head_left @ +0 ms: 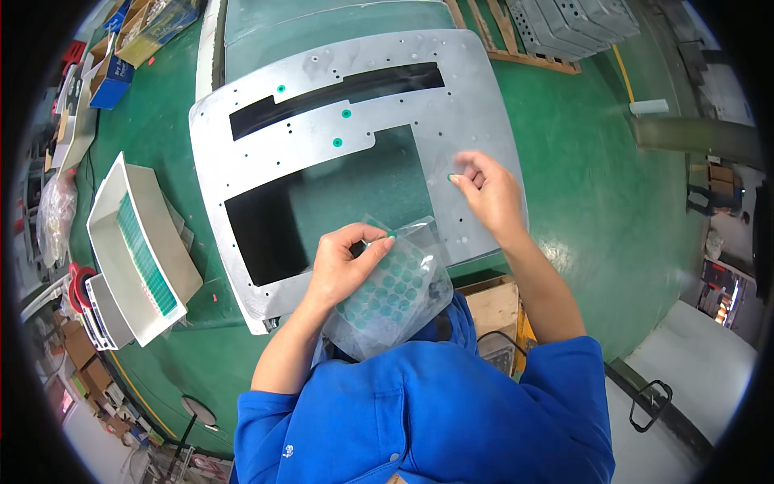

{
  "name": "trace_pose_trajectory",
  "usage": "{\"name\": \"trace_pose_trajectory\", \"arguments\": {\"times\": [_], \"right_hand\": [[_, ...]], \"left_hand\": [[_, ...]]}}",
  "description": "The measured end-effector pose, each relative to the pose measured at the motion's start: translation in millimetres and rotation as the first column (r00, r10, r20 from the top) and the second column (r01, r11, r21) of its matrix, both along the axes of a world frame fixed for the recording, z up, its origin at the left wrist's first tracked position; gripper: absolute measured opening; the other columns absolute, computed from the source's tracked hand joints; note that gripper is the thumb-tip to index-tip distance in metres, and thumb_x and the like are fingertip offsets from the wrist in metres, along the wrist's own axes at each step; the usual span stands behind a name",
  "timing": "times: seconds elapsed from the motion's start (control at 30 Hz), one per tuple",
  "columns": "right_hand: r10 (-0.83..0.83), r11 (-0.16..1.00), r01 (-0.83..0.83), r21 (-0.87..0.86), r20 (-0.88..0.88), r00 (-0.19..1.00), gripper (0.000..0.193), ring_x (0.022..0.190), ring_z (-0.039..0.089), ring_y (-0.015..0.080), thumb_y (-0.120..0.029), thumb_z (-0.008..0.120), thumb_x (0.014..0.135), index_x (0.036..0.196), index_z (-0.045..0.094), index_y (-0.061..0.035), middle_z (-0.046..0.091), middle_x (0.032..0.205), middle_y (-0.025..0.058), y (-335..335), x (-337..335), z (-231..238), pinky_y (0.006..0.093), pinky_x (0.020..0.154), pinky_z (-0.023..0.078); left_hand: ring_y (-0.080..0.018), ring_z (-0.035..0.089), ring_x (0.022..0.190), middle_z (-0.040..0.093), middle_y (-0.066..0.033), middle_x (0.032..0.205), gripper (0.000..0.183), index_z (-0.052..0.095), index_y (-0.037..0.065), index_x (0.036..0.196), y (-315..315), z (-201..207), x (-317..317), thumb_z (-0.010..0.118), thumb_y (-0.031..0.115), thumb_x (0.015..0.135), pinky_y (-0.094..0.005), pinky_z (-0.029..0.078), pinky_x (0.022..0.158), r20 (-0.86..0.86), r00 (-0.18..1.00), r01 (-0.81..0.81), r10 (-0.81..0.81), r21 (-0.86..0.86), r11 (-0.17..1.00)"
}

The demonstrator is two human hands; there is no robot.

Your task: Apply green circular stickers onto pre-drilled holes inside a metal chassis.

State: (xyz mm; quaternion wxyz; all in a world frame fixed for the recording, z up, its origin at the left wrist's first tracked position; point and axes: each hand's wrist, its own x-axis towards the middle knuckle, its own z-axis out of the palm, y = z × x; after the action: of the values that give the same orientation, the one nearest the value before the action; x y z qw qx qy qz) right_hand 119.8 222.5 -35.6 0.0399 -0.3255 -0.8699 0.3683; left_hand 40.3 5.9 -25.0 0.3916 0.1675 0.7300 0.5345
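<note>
A large silver metal panel with two rectangular cutouts and many small holes lies in front of me. Green round stickers sit around a few of its holes. My left hand pinches the upper edge of a clear sheet of green round stickers, held in front of my body at the panel's near edge. Over the panel's right side, my right hand is closed in a pinch on a small green round sticker at the fingertips. The fingertips appear raised off the metal.
To the left stands a white bin holding a row of green strips. Red-handled scissors are beside it. Cardboard boxes lie at the far left. Grey perforated metal parts rest on a wooden pallet at the far right.
</note>
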Motion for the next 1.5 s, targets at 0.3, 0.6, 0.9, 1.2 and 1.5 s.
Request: {"name": "trace_pose_trajectory", "arguments": {"times": [0.3, 0.6, 0.9, 1.2, 1.5], "right_hand": [[0.059, 0.998, -0.053, -0.038, 0.214, 0.975, 0.021, 0.065, 0.052, 0.0145, -0.016, 0.071, 0.068, 0.085, 0.060, -0.0100, 0.055, 0.071, 0.0015, 32.5, -15.2, 7.8, 0.0277, 0.060, 0.041], [0.462, 0.702, -0.495, -0.512, -0.202, 0.863, 0.008, 0.075, 0.055, 0.0162, -0.004, 0.064, 0.072, 0.079, 0.061, -0.0021, 0.061, 0.080, 0.0045, -107.8, 31.0, 70.1, 0.0286, 0.071, 0.042], [0.491, 0.774, -0.587, -0.236, -0.360, 0.793, 0.005, 0.075, 0.054, 0.0198, -0.008, 0.064, 0.071, 0.074, 0.061, -0.0056, 0.061, 0.076, 0.0028, -192.9, 75.5, 54.4, 0.0311, 0.071, 0.040], [0.422, 0.891, -0.452, 0.047, -0.453, 0.785, 0.004, 0.073, 0.054, 0.0233, -0.004, 0.060, 0.071, 0.073, 0.057, -0.0047, 0.056, 0.077, 0.0080, -194.5, 71.4, 31.0, 0.0308, 0.067, 0.041], [0.266, 0.962, -0.267, -0.055, -0.027, 0.964, 0.008, 0.070, 0.053, 0.0179, -0.012, 0.058, 0.076, 0.079, 0.061, -0.0053, 0.054, 0.078, 0.0059, -130.1, 29.6, -10.7, 0.0306, 0.065, 0.043]], "left_hand": [[-0.0074, 0.050, 0.059, 0.055, -0.0034, 0.064, 0.010, 0.062, -0.001, 0.077, -18.3, 18.6, 5.2, 0.066, 0.009, 0.075, -0.0216, 0.037, 0.051, -0.235, 0.972, -0.016, 0.014, -0.004, 1.000], [-0.0197, 0.055, 0.057, 0.058, -0.0082, 0.067, 0.008, 0.063, 0.002, 0.079, -88.7, 40.9, 41.0, 0.066, 0.006, 0.072, -0.0287, 0.042, 0.051, -0.389, 0.921, 0.086, -0.028, 0.134, 0.987], [-0.0141, 0.052, 0.059, 0.058, -0.0068, 0.067, 0.008, 0.062, 0.000, 0.078, -162.0, 30.5, 85.2, 0.066, 0.004, 0.072, -0.0257, 0.040, 0.053, -0.343, 0.939, 0.070, -0.019, 0.136, 0.988], [-0.0063, 0.051, 0.061, 0.061, -0.0041, 0.071, 0.011, 0.063, -0.001, 0.081, -169.8, 7.7, 92.7, 0.066, 0.008, 0.074, -0.0214, 0.040, 0.054, -0.033, 0.994, -0.101, 0.104, 0.098, 0.990], [-0.0043, 0.050, 0.057, 0.057, 0.0002, 0.070, 0.010, 0.062, -0.001, 0.079, -173.2, -9.5, 94.5, 0.065, 0.009, 0.077, -0.0186, 0.040, 0.050, -0.021, 0.990, -0.141, 0.143, 0.077, 0.987]]}}
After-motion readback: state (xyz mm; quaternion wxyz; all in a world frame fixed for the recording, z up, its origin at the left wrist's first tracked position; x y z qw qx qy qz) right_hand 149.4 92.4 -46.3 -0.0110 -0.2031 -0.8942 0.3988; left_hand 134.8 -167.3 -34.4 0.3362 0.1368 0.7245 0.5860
